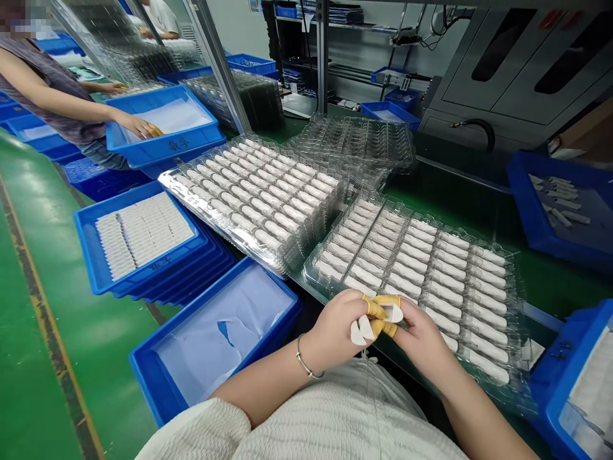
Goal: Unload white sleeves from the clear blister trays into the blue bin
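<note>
My left hand [338,322] and my right hand [416,326] meet in front of my body, with yellow finger covers on the fingertips. My left hand is closed around small white pieces [363,329] whose rounded ends stick out below the fingers. Between the fingertips of both hands is another white piece [394,313] with a rounded end, pinched by my right hand. Just beyond the hands lies a clear plastic tray [345,281] with rows of long white pieces in its slots. Fingers hide most of the held pieces.
Left of it rises a stack of filled clear trays [287,262]. A blue bin [143,367] lined with paper is at my left, near a bin of white pieces [148,233]. More blue bins [550,390] stand right. A co-worker's hand [136,124] reaches into another bin.
</note>
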Demonstrator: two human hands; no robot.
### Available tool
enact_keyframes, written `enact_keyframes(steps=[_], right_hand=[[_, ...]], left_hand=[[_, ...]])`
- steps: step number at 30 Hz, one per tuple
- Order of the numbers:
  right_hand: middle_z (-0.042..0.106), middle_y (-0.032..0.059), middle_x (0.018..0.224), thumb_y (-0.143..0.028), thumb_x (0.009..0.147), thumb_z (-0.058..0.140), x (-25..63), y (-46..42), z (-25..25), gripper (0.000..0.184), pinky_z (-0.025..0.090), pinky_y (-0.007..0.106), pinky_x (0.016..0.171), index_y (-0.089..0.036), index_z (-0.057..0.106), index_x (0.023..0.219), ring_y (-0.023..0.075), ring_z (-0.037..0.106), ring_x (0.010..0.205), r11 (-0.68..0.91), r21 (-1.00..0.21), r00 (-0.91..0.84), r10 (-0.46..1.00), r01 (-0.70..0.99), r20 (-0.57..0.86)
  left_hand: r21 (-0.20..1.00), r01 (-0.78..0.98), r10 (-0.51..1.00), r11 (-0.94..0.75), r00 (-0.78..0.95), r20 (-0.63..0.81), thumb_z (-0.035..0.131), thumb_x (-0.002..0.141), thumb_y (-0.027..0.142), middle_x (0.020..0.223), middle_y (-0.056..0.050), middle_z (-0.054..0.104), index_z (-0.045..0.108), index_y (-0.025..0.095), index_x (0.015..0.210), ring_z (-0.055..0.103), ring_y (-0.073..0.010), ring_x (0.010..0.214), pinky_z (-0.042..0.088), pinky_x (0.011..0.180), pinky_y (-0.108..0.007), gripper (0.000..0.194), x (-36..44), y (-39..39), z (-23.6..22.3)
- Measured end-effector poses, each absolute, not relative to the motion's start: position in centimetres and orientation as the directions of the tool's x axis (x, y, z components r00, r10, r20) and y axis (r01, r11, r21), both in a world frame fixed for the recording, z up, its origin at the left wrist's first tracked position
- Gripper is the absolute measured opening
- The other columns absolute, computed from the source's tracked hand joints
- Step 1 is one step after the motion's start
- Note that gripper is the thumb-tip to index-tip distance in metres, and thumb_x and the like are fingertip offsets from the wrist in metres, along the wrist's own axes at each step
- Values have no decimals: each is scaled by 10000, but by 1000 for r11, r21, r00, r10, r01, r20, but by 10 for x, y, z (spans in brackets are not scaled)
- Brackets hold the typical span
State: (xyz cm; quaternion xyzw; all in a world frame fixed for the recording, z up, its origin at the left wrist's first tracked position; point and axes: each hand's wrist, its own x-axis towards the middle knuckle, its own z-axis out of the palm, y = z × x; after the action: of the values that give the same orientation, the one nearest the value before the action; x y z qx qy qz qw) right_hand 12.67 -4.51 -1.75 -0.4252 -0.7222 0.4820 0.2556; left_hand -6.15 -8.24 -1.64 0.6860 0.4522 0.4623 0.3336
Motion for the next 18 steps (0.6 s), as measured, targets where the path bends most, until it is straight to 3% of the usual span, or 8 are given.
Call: enact_keyframes(steps=[4,8,11,13,15,18], right_hand=[[677,31,1153,-141,858,575,128,-48,-24,317,485,335,914,-281,653,1132,216,614,1073,308,-884,-517,851,351,91],[693,43,1087,-259,871,625,128,-44,-21,225,515,320,848,-260,666,1092,222,644,995,384,-844,-514,844,374,156],[679,53,993,-326,875,600,127,-22,-9,222,516,321,767,-232,675,1061,220,639,889,397,-751,-445,882,528,154],[660,65,932,-332,876,570,126,1,-2,241,499,340,731,-211,681,1051,236,618,858,407,-593,-421,898,695,123],[646,82,876,-321,872,554,122,23,2,219,475,370,730,-187,692,976,268,593,870,452,-358,-455,887,817,80],[638,113,843,-281,877,539,113,46,0,193,446,404,772,-160,688,861,300,563,903,544,-81,-544,839,835,28]], left_hand=[[749,456,876,-481,212,434,594,879,272,714,-44,589,665,177,812,512,-166,686,445,672,-301,136,-63,-85,-15],[853,318,911,-413,126,394,649,847,278,769,-42,628,681,188,902,563,-164,721,471,694,-295,111,-65,-84,-18],[942,196,960,-271,-9,278,665,836,267,849,-51,651,688,203,982,600,-175,781,493,757,-314,161,-68,-82,-21],[987,74,984,-143,-93,150,681,825,272,911,-60,661,689,205,1002,614,-174,791,504,777,-318,190,-71,-80,-25],[998,-55,989,-40,-147,31,701,806,277,945,-66,666,693,198,985,621,-170,790,510,775,-313,196,-73,-78,-28],[987,-158,983,30,-173,-57,719,783,269,938,-69,671,698,185,954,623,-173,812,512,785,-311,192,-78,-77,-31]])
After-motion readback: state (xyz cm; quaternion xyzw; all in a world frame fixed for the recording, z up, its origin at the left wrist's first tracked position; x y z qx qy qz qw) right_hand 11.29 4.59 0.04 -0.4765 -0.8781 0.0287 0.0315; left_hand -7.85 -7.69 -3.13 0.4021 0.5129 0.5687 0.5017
